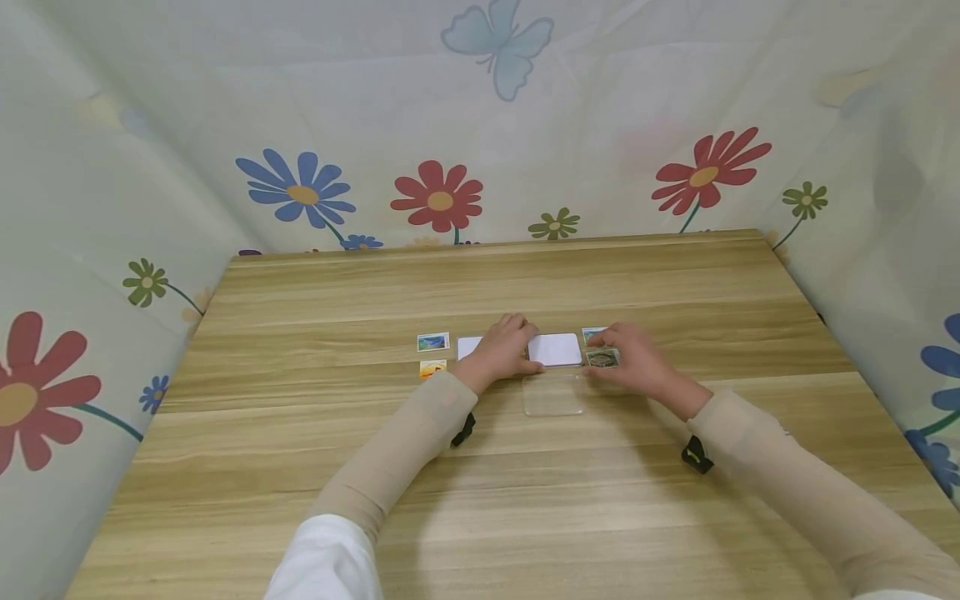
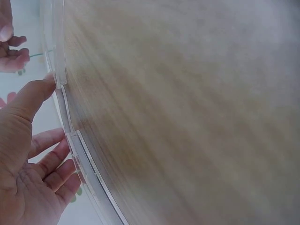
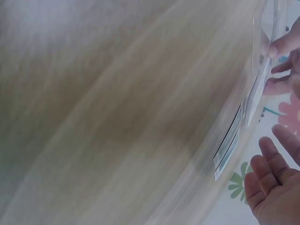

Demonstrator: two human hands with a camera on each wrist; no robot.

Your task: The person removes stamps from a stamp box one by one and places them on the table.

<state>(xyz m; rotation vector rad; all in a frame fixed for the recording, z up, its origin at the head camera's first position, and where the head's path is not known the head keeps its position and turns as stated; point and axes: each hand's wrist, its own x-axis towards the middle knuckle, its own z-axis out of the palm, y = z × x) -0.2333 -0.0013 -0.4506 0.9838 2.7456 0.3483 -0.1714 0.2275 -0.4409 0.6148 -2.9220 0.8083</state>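
Note:
My left hand (image 1: 498, 350) holds a white rectangular card or pad (image 1: 557, 350) by its left end, thumb at the near edge and fingers at the far edge. Another white rectangle (image 1: 467, 347) lies partly hidden behind that hand. Just nearer to me is a clear plastic tray or lid (image 1: 553, 398). My right hand (image 1: 637, 360) hovers by two stamp-like picture cards on the right, a bluish one (image 1: 592, 333) and a darker one (image 1: 602, 359). In the right wrist view its fingers (image 3: 271, 159) are spread and grasp nothing.
Two more stamp-like picture cards, a blue-green one (image 1: 433, 342) and a yellow one (image 1: 432, 367), lie left of the left hand. Everything sits on a wood-grain table (image 1: 480, 283). A flower-printed curtain (image 1: 360, 100) surrounds its back and sides.

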